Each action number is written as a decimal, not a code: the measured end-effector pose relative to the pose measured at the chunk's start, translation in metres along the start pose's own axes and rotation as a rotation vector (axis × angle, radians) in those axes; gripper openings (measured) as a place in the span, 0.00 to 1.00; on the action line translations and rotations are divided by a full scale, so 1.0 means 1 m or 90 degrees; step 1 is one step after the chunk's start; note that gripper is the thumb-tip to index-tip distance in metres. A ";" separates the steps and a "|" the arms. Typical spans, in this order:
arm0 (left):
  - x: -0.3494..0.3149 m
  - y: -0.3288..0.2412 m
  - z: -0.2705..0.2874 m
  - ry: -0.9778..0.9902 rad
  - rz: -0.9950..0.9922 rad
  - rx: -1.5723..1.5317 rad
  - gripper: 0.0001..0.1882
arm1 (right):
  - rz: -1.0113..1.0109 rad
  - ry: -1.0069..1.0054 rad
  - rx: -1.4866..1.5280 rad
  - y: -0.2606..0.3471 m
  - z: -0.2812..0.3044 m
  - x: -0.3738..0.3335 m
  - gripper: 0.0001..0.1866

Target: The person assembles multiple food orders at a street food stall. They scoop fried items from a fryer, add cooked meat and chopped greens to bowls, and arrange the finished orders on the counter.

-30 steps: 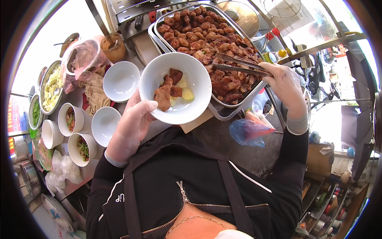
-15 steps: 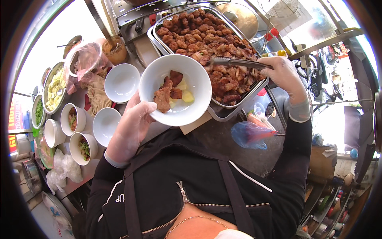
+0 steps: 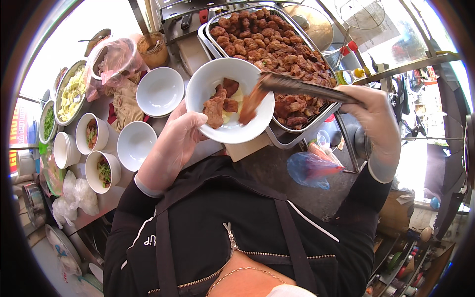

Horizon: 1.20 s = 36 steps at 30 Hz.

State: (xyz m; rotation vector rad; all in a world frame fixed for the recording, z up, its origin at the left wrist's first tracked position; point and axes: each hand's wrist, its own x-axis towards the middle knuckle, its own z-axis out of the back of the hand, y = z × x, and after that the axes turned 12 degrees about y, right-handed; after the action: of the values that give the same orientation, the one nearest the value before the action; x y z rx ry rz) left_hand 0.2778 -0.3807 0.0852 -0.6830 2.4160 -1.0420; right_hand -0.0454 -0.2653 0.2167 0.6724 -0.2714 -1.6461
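My gloved left hand grips a white bowl by its near-left rim, thumb over the edge. Inside lie browned meat pieces and some pale yellow slices. In my gloved right hand are metal tongs, their tips over the bowl's right side. A strip of meat, smeared by motion, hangs from the tongs down into the bowl. Behind the bowl stands a metal tray heaped with browned meat pieces, chunks at the far end and slices nearer me.
Two white bowls sit to the left. Paper cups with food stand beside stacked empty cups. Further left are a bowl of shredded vegetable and chopped greens. A blue plastic bag lies below the tray.
The tongs have moved left from the tray to above the bowl, now carrying a meat strip. My left hand and the bowl have shifted slightly right and away from me.
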 end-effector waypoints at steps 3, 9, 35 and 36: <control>-0.006 0.002 0.002 -0.010 0.009 -0.019 0.39 | 0.044 -0.023 -0.216 0.016 -0.016 0.012 0.20; -0.019 0.007 0.010 -0.004 -0.013 -0.034 0.35 | -0.012 -0.217 -0.369 0.006 -0.005 0.050 0.14; -0.007 0.008 0.027 -0.090 -0.057 -0.048 0.35 | 0.090 -0.097 -0.286 0.023 -0.021 0.064 0.17; -0.008 0.009 0.027 -0.087 -0.055 -0.055 0.35 | 0.082 -0.133 -0.305 0.022 -0.018 0.068 0.17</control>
State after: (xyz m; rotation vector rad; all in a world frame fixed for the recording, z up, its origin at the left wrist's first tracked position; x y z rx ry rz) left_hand 0.2965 -0.3856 0.0633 -0.8658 2.3426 -0.8967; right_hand -0.0207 -0.3312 0.1952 0.1191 -0.0613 -1.5789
